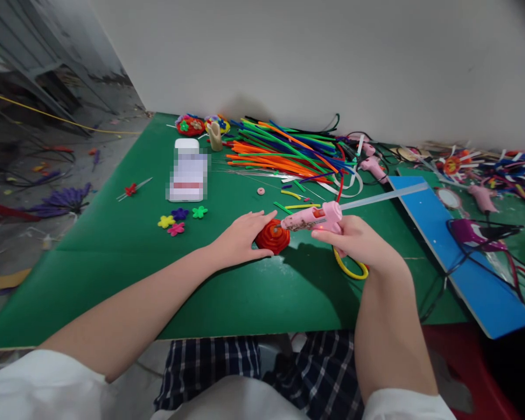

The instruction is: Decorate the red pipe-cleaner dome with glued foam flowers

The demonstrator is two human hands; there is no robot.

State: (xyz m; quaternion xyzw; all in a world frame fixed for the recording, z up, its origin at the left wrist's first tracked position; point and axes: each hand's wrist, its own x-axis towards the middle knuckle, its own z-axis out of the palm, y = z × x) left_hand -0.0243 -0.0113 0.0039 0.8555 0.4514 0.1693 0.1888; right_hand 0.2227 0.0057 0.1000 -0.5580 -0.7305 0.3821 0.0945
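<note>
Now, mid-scene on table (227, 297), red coil (278, 240) held in left hand (244, 237) between thumb and fingers, seemingly against slipping; glue gun (312, 219) gripped in right hand (362, 242), fingers curled, nozzle (282, 225) angled at coil's middle, likely for aim.

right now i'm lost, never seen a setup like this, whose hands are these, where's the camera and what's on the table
No machine here: these are a person's bare hands, and the single picture comes from a camera on that person's head, looking forward and down. The right hand holds a pink glue gun, its nozzle at the red coiled piece. The left hand holds that piece between thumb and fingers. On the green table also lie four small flowers, colourful fuzzy sticks and a blue board.
</note>
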